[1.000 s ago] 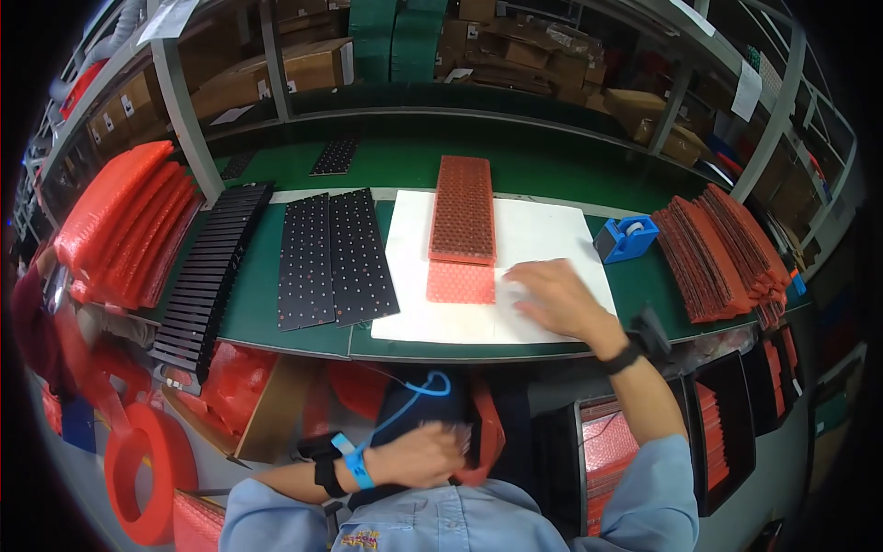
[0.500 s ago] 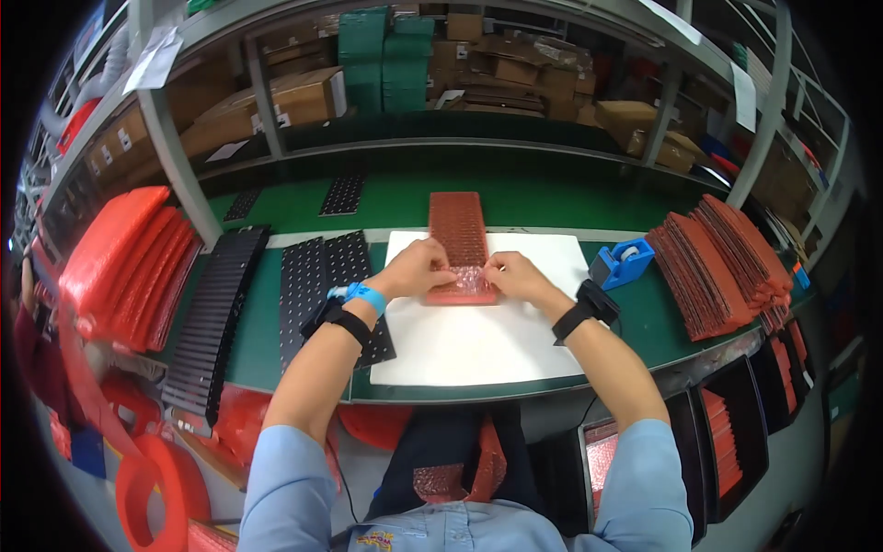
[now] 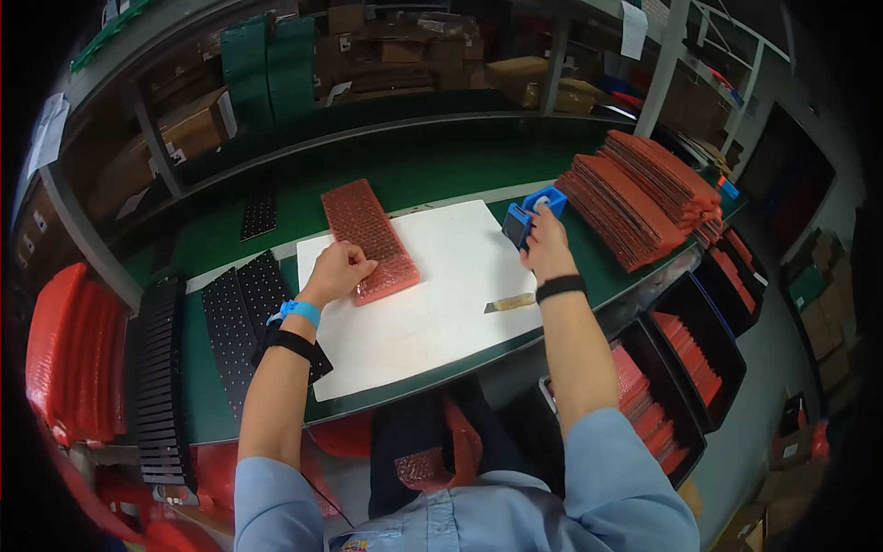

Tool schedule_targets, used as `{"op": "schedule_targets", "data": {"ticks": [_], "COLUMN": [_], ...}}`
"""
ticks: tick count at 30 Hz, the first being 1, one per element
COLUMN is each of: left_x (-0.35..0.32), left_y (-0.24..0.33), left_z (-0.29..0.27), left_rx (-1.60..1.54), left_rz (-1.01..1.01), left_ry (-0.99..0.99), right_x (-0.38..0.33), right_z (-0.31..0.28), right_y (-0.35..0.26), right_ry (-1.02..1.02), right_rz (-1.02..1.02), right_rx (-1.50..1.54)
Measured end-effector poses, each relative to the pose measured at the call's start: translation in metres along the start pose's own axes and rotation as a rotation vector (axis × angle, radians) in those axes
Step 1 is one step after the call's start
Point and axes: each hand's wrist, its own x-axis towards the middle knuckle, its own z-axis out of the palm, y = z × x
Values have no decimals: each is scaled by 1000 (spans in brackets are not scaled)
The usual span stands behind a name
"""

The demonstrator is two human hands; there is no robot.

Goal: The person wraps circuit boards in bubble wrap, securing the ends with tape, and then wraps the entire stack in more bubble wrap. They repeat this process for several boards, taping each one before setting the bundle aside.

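Note:
A red bubble-wrap package point(image 3: 366, 219), long and flat, lies tilted across the white board point(image 3: 432, 322). My left hand point(image 3: 340, 273) is closed at its near left edge, with thumb and fingertips pressed on the wrap. Over to the right, my right hand point(image 3: 549, 247) has its fingers closed at a blue tape dispenser point(image 3: 518, 227), near the pale roll. The fingers partly cover the dispenser, so I cannot make out any strip of tape. On the board's right part, below the right hand, rests a utility knife point(image 3: 510, 304) with a tan handle.
Black dotted strips point(image 3: 241, 304) and a black slatted panel point(image 3: 162, 377) lie left of the board. Red bubble-wrap packages point(image 3: 78, 354) stand at far left, more stacked point(image 3: 635, 198) at right. Black bins point(image 3: 690, 359) hold red packages beside the table's right front edge.
My right hand has left the package and reached right to the tape dispenser, uncovering the knife. My left hand stays at the package. The view has turned to the right.

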Motion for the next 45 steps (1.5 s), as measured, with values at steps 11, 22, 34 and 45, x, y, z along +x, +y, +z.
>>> {"op": "schedule_targets", "data": {"ticks": [11,22,34,45], "left_x": [-2,-7,-3,-10], "left_y": [-3,-4,2,-12], "left_z": [7,1,-3,0], "left_rx": [-27,-6,-11,-39], "left_rz": [69,7,-4,11], "left_ry": [63,50,50,78], "right_x": [30,12,62,-117], "right_z": [24,-19,-78,108], "right_y": [15,-16,10,-2], "right_ry": [203,144,15,-1533], "right_rz": [-200,-299,-494,-897], "right_rx": [369,149,-371,-1260]}}
